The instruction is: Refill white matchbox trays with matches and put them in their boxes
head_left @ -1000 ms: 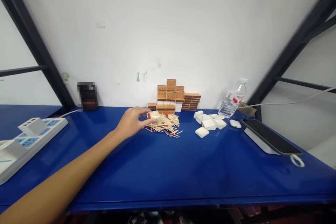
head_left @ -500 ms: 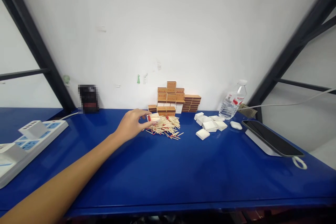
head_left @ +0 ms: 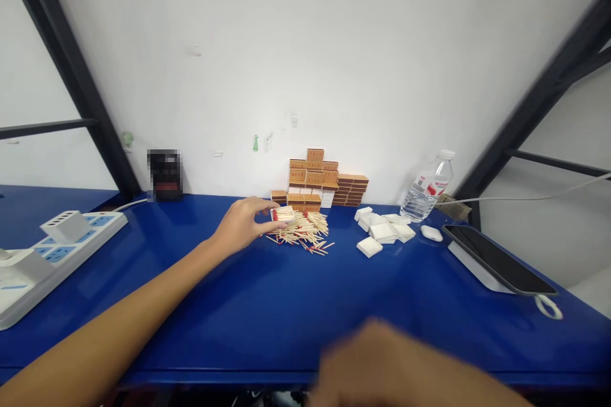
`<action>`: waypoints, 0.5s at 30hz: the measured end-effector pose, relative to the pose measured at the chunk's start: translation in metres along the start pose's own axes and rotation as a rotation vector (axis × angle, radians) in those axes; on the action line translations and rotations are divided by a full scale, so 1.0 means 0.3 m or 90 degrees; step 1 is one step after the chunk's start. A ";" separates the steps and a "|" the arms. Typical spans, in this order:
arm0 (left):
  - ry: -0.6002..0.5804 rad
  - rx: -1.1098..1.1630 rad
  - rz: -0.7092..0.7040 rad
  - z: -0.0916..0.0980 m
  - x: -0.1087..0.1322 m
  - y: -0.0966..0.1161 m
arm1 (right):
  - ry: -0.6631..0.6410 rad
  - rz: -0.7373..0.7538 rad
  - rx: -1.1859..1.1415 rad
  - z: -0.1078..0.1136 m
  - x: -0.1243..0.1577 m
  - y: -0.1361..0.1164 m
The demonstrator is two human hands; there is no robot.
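My left hand pinches a small white matchbox tray between thumb and fingers. Red-tipped matches lie in the tray, and it is held just over the left side of a loose pile of matches on the blue table. At the bottom of the view my right hand is smeared by motion above the table's front edge, its fingers not readable. Behind the pile stand stacked orange-brown matchboxes against the wall. To the right of the pile lies a heap of white matchbox trays.
A water bottle, a white case and a phone on a stand are at the right. A power strip with plugs lies at the left. Near the wall stands a blurred black object. Dark metal posts frame the table.
My right hand has come into view from the lower right. My left hand still holds the matchbox tray in nearly the same place, and the view has shifted slightly.
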State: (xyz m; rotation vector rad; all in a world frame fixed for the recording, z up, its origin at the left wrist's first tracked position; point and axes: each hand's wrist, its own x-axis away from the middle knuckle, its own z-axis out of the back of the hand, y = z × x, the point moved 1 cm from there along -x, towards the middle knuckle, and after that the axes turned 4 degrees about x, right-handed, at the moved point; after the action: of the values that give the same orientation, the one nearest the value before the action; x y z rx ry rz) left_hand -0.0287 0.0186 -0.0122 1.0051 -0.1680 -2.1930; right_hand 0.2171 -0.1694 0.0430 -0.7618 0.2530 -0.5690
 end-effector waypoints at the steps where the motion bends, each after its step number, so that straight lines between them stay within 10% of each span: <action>1: 0.006 0.004 -0.013 -0.001 0.001 0.002 | 0.052 -0.014 0.011 0.038 -0.049 0.040; 5: 0.015 0.011 -0.053 -0.008 0.004 0.007 | 0.419 -0.106 0.119 0.214 -0.266 0.260; 15: -0.019 0.011 -0.047 -0.037 0.001 0.012 | 0.323 -0.219 -0.192 0.220 -0.357 0.464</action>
State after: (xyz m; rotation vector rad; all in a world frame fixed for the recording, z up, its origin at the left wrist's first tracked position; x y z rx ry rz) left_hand -0.0189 0.0175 -0.0187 1.0025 -0.1656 -2.2785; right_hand 0.2112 0.0111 -0.0080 -0.9520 0.6959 -1.0672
